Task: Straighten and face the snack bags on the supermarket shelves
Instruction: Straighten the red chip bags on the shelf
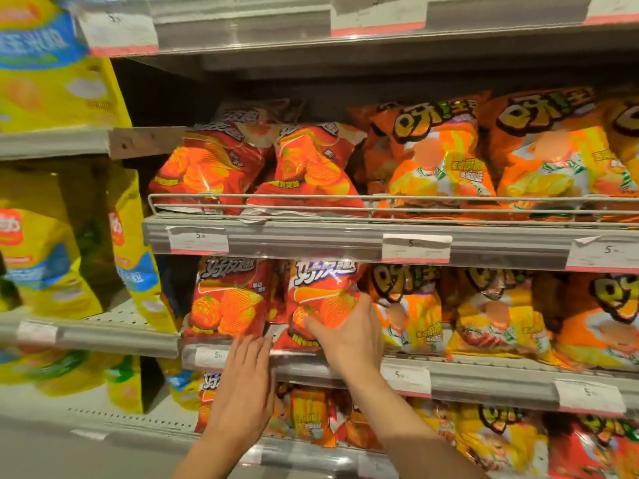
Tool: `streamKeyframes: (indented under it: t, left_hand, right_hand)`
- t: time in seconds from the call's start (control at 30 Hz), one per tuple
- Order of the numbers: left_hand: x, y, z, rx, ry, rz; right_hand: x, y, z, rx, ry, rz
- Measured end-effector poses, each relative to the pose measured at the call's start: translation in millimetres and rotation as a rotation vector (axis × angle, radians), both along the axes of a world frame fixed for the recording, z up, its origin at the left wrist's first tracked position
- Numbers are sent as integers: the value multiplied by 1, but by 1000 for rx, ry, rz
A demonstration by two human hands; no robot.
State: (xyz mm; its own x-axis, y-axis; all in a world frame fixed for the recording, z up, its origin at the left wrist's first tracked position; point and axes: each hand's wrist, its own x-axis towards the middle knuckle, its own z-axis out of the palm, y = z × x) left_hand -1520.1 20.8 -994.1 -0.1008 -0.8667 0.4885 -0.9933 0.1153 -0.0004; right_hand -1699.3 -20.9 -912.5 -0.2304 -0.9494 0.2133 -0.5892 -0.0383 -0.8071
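Two red-orange chip bags stand side by side on the middle shelf [484,382]. My right hand [349,335] grips the lower part of the right red bag [321,288], thumb on its front and fingers round its right side. The left red bag [228,299] stands upright beside it. My left hand [247,382] is flat with straight fingers, its tips at the shelf edge below the left bag's bottom corner. Two more red bags [207,167] lean on the upper shelf behind a wire rail [311,197].
Orange and yellow snack bags [446,157] fill the right side of the upper, middle and lower shelves. Yellow and blue bags [38,257] stand on the neighbouring shelving at the left. Price tags [415,248] hang on the shelf fronts.
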Motion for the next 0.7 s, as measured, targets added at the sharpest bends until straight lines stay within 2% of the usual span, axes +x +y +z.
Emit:
streamKeyframes:
  t: [0.1,0.2,0.37,0.53,0.7]
  left_hand:
    - [5,1,-2,-67,-29,-15]
    - [6,-1,-7,-90,-11,-47]
    - [2,-1,-10,-98,41,-70]
    - [-3,1,1,-29,73,-3]
    - [-22,9,13,15,269,26]
  right_hand:
    - [13,-20,-5,-2,-3,-83]
    - [26,-29,-16,-23,79,-113]
    - [39,-30,-34,-23,112,-75]
    - [34,-27,-39,29,94,-38]
    - [24,-17,-33,69,70,62]
